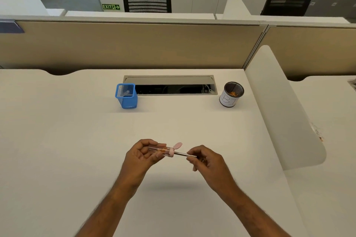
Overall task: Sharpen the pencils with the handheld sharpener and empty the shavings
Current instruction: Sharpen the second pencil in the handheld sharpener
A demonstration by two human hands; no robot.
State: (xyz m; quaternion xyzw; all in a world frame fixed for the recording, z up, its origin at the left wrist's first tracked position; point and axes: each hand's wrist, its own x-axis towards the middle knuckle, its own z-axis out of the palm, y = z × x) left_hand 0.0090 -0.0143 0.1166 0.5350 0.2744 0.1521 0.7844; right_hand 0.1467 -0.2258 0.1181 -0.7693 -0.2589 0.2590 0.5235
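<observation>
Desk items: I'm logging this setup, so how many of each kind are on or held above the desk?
Sharpeners: 1, clear with a pink cap, the sharpener in the left hand
Pencils: 1, the pencil in the right hand
Mesh cups: 2, the blue cup and the black cup
Total: 4

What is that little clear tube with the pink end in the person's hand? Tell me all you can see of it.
The sharpener is a clear plastic tube with a pink cap end and a pink flap flipped open. Orange shavings lie inside. It lies nearly level above the desk, gripped by the left hand. A pencil, pinched by the right hand, enters its pink end.
</observation>
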